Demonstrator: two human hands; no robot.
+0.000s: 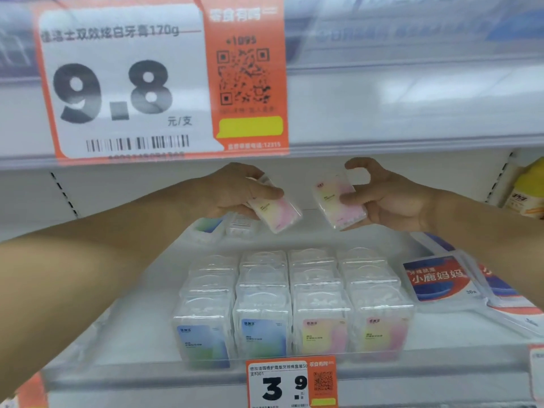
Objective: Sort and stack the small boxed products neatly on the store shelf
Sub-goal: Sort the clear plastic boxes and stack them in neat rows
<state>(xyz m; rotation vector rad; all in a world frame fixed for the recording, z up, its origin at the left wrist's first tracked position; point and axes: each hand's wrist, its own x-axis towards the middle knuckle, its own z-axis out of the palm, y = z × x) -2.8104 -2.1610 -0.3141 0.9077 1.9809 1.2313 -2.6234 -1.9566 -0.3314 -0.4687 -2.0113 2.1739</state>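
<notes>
My left hand [235, 188] holds a small clear box with a pink-yellow label [278, 212], thumb on top, tilted, above the back of the shelf. My right hand [385, 198] grips a second pink-yellow box [332, 201] by its right edge, also tilted. Both boxes hang in the air, a little apart. Below them, several rows of the same clear boxes stand upright on the white shelf [141, 325]: blue-green labelled ones [203, 343] on the left, pink-yellow ones [323, 337] on the right. Two loose boxes [223, 226] lie at the back under my left hand.
A red-and-blue labelled clear pack [438, 279] sits right of the rows, with more behind it. A yellow bottle [528, 192] stands at the far right. The upper shelf edge with a large 9.8 price tag [123, 83] hangs just above my hands. A 3.9 tag [291, 381] marks the front rail.
</notes>
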